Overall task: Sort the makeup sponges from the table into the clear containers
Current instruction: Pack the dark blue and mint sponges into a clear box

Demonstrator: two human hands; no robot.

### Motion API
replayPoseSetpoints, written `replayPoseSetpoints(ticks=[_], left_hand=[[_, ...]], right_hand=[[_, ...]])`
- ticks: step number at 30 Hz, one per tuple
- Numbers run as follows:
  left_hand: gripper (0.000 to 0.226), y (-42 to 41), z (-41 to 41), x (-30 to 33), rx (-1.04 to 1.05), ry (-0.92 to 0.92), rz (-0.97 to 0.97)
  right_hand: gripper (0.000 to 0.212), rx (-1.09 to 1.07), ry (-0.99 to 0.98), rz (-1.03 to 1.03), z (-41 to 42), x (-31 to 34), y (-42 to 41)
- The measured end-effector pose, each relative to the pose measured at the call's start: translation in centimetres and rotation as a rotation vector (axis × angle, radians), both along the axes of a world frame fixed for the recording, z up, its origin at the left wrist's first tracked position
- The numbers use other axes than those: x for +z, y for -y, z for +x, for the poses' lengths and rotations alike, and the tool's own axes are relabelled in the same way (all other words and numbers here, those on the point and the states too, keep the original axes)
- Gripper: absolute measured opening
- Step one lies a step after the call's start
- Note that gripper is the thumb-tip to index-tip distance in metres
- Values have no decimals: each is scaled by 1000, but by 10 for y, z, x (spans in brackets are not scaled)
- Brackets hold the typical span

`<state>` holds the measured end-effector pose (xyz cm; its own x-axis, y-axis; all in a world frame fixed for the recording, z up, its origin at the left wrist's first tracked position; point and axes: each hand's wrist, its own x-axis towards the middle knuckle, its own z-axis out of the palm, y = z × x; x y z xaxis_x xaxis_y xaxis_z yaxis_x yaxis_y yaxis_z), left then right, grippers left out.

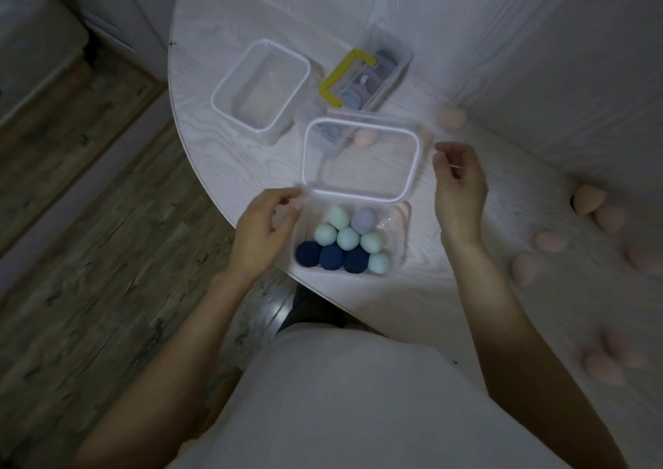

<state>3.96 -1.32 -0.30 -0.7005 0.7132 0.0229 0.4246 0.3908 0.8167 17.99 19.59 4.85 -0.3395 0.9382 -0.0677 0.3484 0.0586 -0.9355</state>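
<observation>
Head view: at the near edge of the table (466, 56) stands a clear container (394, 264) holding blue, mint and lilac sponges (344, 242). A clear lid (360, 160) tilts above its far side. The left hand (265, 232) pinches the lid's left corner; the right hand (459, 185) hovers by its right edge, fingers loosely curled, contact unclear. Pink sponges (549, 241) lie along the right edge. An empty container (260, 90) and a yellow-handled box (369, 85) sit toward the far edge.

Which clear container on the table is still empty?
The open container at the far left, beside the yellow-handled box. It holds nothing, while the near container between the hands is packed with blue, mint and lilac sponges.
</observation>
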Motion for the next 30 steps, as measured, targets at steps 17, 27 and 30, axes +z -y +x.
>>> replayPoseSetpoints(ticks=[17,27,30], left_hand=[[35,-10,-13,13,63,599,-86],[81,9,8,-19,-51,484,-155],[82,7,8,-20,-62,465,-142]], right_hand=[[24,544,122,58,32,-33,51],[80,713,572,591,37,-72,75],[78,703,588,611,37,-75,76]])
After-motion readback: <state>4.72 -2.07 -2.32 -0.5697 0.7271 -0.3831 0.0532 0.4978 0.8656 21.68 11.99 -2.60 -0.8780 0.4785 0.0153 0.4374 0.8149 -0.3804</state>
